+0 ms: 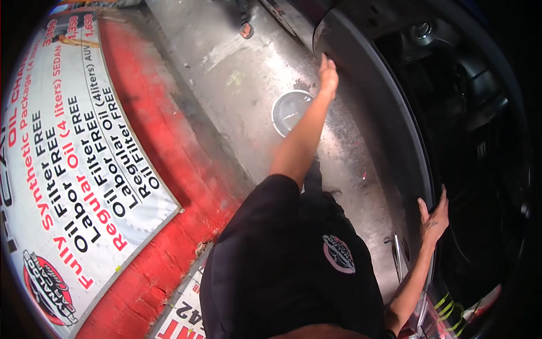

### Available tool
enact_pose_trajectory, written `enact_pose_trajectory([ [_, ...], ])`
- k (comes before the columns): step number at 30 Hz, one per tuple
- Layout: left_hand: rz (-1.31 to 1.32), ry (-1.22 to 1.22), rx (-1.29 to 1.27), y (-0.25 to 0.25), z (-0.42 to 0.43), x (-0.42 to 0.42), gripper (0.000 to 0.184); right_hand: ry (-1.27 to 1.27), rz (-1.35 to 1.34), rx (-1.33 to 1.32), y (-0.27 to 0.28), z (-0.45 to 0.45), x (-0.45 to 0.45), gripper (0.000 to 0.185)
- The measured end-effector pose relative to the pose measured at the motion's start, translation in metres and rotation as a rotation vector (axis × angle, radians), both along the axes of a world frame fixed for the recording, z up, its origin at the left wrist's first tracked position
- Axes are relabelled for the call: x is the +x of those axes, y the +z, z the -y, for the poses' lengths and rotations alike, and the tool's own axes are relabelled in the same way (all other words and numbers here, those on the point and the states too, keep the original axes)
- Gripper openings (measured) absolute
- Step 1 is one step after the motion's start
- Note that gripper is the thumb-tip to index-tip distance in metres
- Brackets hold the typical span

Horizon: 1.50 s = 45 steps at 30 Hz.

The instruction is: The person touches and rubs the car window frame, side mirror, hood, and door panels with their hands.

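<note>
Along the right runs a long, curved dark car panel, which looks like a bumper. My left hand lies against its far end, fingers stretched out and close together. Lower down, my right hand straddles the panel's upper edge, thumb on the outer face and fingers over the rim. What the fingertips press on behind the edge is hidden. Below my left forearm stands a round, pale-rimmed bucket on the concrete floor, partly covered by the arm.
A red-painted ledge borders the floor on the left, with a large oil-change price banner beside it. Another person's foot shows at the top. Dark, hard-to-read car parts fill the right side, including a round shiny fitting.
</note>
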<state>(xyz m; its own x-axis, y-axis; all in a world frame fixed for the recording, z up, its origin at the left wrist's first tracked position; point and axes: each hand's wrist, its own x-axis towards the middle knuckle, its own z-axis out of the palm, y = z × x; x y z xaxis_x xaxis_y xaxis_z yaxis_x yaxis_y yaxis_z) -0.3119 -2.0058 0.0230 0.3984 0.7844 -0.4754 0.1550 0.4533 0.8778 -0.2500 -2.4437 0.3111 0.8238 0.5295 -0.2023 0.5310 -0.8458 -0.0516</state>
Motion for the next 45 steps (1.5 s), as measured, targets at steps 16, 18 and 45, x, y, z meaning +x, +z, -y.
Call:
enact_pose_trajectory([
  [16, 0.007, -0.652, -0.393, 0.063, 0.275, -0.071, 0.092, -0.018, -0.033, 0.010, 0.015, 0.000, -0.003, 0.086],
  [18, 0.054, -0.707, -0.631, 0.090, 0.293, -0.068, 0.105, 0.009, -0.035, 0.036, 0.017, 0.002, -0.003, 0.086],
  [45, 0.039, -0.614, -0.607, 0.182, 0.490, -0.062, 0.130, 0.149, 0.102, 0.347, 0.048, 0.152, -0.037, 0.056],
])
